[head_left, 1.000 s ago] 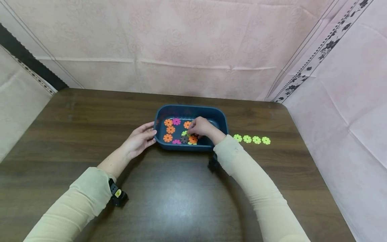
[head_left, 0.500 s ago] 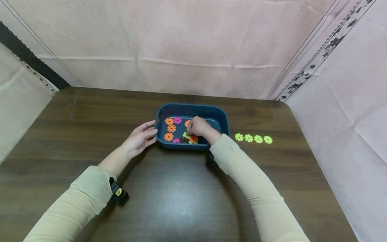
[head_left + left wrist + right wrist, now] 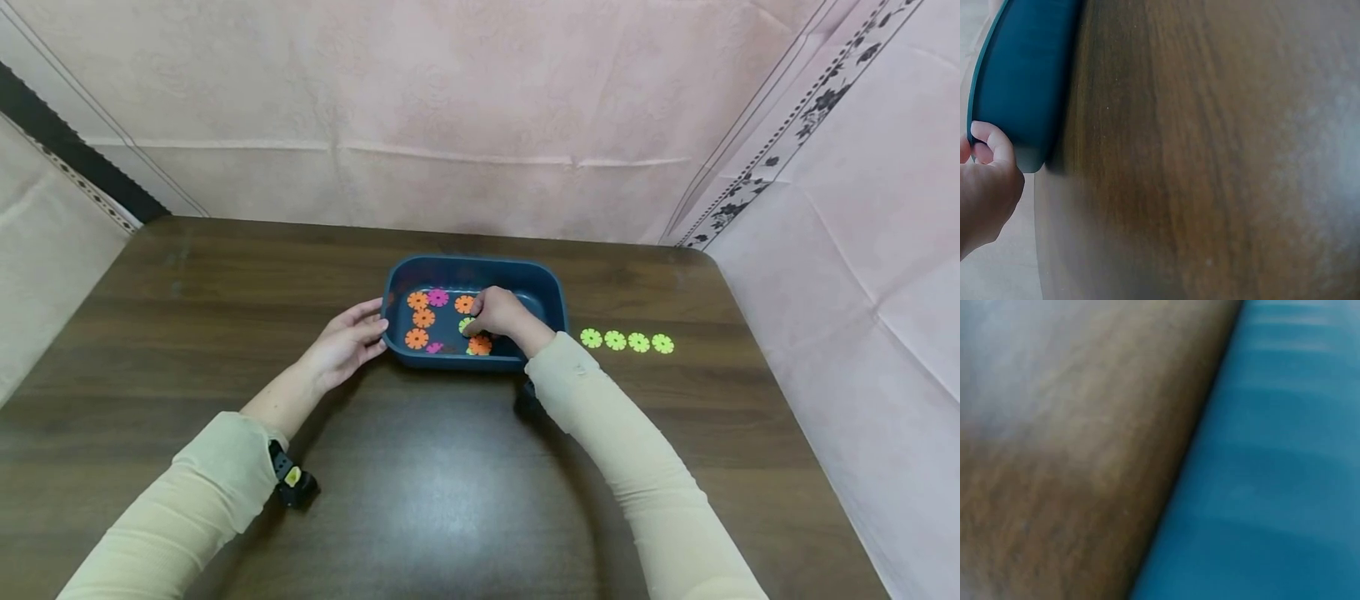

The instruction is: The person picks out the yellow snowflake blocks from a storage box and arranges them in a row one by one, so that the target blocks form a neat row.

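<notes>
A dark blue plastic basin [image 3: 480, 364] stands on the wooden table, with flower-shaped pieces in orange, pink and yellow-green lying inside. My left hand [image 3: 347, 348] grips its left end; in the left wrist view, the left hand [image 3: 988, 181] has finger and thumb at the rim. My right hand [image 3: 504, 317] reaches into the basin, thumb and forefinger pinching a yellow-green flower piece [image 3: 464, 324]. Right beside those fingertips lie orange flower pieces [image 3: 480, 344]. The right hand covers part of the basin floor. Only the basin's wall [image 3: 1272, 481] and the table show in the right wrist view.
Several yellow-green flower pieces [image 3: 615, 340] lie in a row on the table [image 3: 420, 483], right of the basin. More orange pieces [image 3: 416, 338] and a pink piece [image 3: 437, 297] sit in the basin's left half. Pale patterned cloth [image 3: 480, 108] hangs behind the table.
The right hand's fingertips have shifted among the pieces, and the yellow-green piece at them sits slightly farther back. The dark piece near the basin's front wall is now barely visible. Left hand holds still.
</notes>
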A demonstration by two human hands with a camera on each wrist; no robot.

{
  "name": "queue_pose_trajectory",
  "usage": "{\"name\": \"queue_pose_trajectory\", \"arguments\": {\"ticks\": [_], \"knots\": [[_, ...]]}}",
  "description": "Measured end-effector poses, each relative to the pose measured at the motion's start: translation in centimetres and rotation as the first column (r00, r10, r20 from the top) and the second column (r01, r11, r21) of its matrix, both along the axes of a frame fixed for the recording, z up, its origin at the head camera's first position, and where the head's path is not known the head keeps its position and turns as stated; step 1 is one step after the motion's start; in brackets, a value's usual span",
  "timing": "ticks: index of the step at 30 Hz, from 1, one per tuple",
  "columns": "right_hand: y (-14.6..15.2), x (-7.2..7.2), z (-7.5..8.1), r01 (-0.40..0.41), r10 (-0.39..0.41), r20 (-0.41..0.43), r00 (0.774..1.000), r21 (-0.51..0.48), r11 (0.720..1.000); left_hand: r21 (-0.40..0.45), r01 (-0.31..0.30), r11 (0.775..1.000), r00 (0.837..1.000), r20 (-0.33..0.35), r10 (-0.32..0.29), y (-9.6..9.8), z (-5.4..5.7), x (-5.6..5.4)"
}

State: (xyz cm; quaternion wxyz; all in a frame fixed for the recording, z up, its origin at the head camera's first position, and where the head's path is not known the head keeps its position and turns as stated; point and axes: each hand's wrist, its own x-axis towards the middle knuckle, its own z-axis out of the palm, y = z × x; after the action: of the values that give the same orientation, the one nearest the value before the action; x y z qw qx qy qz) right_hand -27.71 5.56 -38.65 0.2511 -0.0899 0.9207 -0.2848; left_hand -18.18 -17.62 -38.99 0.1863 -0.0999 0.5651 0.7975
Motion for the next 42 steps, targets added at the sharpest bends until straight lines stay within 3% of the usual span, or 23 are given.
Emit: {"name": "queue_pose_trajectory", "arguments": {"ticks": [4, 9, 14, 19, 24, 35, 42], "knots": [[0.0, -0.1, 0.0, -0.007, 0.007, 0.0, 1.0, 0.013, 1.0, -0.001, 0.005, 1.0, 1.0, -0.001, -0.005, 0.0, 0.0, 0.1], [0.3, -0.2, 0.0, 0.078, -0.077, 0.019, 0.997, -0.081, 0.994, -0.003, 0.006, 1.0, 1.0, -0.004, -0.006, 0.0, -0.1, 0.0], [1.1, -0.5, 0.2, 0.172, -0.152, 0.107, 0.983, -0.211, 0.962, 0.0, 0.003, 1.0, 1.0, -0.007, -0.003, 0.0, 0.0, 0.0], [1.9, -1.0, 0.8, 0.255, -0.202, 0.207, 0.957, -0.271, 0.928, 0.005, 0.006, 1.0, 1.0, -0.006, -0.006, 0.0, 0.1, 0.1], [3.0, -1.3, 2.1, 0.285, -0.209, 0.251, 0.945, -0.321, 0.903, -0.002, 0.005, 1.0, 1.0, -0.008, -0.005, 0.0, 0.1, 0.2], [7.3, -1.8, 4.4, 0.341, -0.249, 0.269, 0.93, -0.383, 0.859, -0.004, 0.002, 1.0, 1.0, -0.002, -0.002, -0.2, -0.1, 0.0], [12.4, -1.6, 5.7, 0.368, -0.244, 0.304, 0.921, -0.469, 0.803, 0.002, 0.007, 1.0, 1.0, 0.008, -0.007, 0.1, 0.0, -0.1]]}}
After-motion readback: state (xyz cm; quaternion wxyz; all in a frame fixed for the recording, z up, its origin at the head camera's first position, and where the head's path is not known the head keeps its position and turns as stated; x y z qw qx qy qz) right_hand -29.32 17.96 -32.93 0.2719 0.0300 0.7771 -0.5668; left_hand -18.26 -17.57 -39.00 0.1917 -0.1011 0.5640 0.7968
